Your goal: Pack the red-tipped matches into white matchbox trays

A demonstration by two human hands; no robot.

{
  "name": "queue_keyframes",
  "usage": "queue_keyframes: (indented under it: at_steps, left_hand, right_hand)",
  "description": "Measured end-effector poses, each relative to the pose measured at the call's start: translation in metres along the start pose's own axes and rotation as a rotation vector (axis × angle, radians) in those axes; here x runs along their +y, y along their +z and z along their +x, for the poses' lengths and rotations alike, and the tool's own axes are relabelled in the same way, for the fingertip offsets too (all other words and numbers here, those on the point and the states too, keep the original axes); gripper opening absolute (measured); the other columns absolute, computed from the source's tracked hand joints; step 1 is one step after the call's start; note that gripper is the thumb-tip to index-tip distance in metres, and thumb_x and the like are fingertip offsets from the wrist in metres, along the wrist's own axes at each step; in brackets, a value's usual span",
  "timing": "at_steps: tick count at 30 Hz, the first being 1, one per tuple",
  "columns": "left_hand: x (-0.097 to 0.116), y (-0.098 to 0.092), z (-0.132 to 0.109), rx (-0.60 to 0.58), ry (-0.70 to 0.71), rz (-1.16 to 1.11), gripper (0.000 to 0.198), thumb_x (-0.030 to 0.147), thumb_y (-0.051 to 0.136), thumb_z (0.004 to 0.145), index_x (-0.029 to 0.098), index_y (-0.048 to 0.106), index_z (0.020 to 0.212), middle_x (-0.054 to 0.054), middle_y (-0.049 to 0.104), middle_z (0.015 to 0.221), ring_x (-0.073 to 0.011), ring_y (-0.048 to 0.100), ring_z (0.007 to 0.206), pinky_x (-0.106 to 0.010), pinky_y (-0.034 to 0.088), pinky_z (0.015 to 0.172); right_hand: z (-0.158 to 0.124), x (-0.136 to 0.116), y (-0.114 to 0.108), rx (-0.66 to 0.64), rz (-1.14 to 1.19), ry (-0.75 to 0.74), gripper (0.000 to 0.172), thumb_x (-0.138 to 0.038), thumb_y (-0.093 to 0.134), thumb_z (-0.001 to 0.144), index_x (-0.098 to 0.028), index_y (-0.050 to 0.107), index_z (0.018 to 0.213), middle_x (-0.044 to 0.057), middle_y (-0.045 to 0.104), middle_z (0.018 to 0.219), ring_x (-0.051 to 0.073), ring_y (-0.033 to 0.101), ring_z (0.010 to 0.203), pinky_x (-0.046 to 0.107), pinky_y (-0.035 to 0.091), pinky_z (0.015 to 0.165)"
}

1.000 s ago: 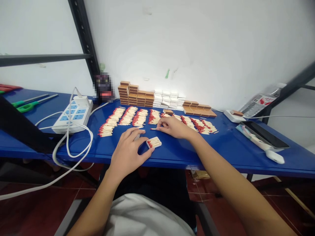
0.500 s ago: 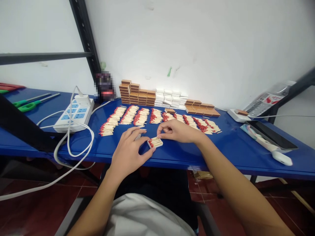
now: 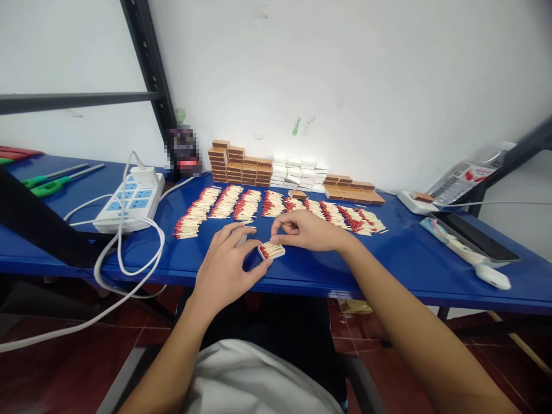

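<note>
A small white matchbox tray [image 3: 282, 253] lies near the front of the blue table, filled with red-headed matches [image 3: 271, 249]. My left hand [image 3: 228, 259] grips the tray's left end between thumb and index finger, the other fingers bent over the table. Over the tray's far edge is my right hand [image 3: 306, 230], its thumb and index finger pinched together at the matches. Whatever is in that pinch is too small to make out. Behind both hands, loose matches [image 3: 248, 205] lie in several slanting rows. A light object shows partly beneath my left fingers.
Brown matchbox sleeves [image 3: 241, 171] and white trays [image 3: 299, 172] are stacked along the wall, with more brown sleeves [image 3: 351, 191] to the right. A power strip [image 3: 133, 201] with looping white cables sits left. A phone [image 3: 474, 236] and a plastic bottle [image 3: 470, 175] lie right.
My right hand has shifted slightly left along the tray's far edge, its fingertips now nearer the match heads. My left hand and the tray have stayed in place.
</note>
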State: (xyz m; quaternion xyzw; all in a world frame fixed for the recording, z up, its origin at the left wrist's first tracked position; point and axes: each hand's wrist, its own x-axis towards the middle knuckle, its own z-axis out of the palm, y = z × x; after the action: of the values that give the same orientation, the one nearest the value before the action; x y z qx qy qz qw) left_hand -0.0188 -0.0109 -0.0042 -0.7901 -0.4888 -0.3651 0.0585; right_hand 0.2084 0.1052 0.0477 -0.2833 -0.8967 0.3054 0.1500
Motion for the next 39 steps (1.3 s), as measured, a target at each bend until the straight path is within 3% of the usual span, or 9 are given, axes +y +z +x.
queue_keyframes:
  at_steps: [8,17,22,30,39]
  left_hand:
    - [0.0,0.001,0.0,-0.004,-0.003,0.0,0.019,0.036,0.079,0.095,0.023,0.079,0.109,-0.009,0.073,0.134,-0.0333,0.059,0.136,-0.054,0.051,0.116]
    - [0.0,0.0,-0.001,-0.003,0.001,-0.004,0.021,0.037,0.079,0.096,0.023,0.079,0.111,-0.01,0.073,0.134,-0.0333,0.059,0.136,-0.055,0.051,0.116]
    - [0.0,0.0,0.0,-0.015,-0.004,-0.002,0.021,0.037,0.079,0.095,0.023,0.079,0.11,-0.009,0.073,0.135,-0.0335,0.058,0.137,-0.055,0.05,0.117]
    - [0.001,-0.001,0.001,-0.017,-0.012,-0.005,0.017,0.036,0.079,0.095,0.024,0.078,0.108,-0.01,0.073,0.134,-0.0336,0.058,0.137,-0.055,0.05,0.116]
    - [0.001,0.0,0.0,-0.006,-0.01,-0.007,0.018,0.036,0.078,0.095,0.025,0.078,0.109,-0.01,0.073,0.134,-0.0336,0.059,0.136,-0.055,0.051,0.115]
  right_hand:
    - [-0.001,0.0,-0.002,-0.004,0.0,0.013,0.037,-0.056,0.076,0.093,-0.019,0.073,0.094,-0.009,0.034,0.063,0.011,0.033,0.058,0.028,0.027,0.061]
    - [0.005,-0.006,0.011,0.0,0.021,0.002,0.034,-0.052,0.078,0.092,-0.019,0.072,0.092,-0.009,0.033,0.064,0.011,0.032,0.06,0.028,0.027,0.062]
    - [0.003,-0.001,0.006,0.034,0.006,-0.014,0.035,-0.053,0.076,0.094,-0.019,0.072,0.091,-0.009,0.032,0.064,0.011,0.032,0.06,0.028,0.028,0.062]
    - [-0.006,0.005,-0.009,-0.087,0.004,0.054,0.045,-0.061,0.079,0.09,-0.018,0.074,0.103,-0.009,0.034,0.066,0.011,0.035,0.059,0.027,0.029,0.059]
    - [-0.005,0.005,-0.007,-0.133,0.03,0.069,0.04,-0.056,0.079,0.09,-0.019,0.073,0.104,-0.009,0.035,0.066,0.012,0.036,0.059,0.027,0.029,0.058]
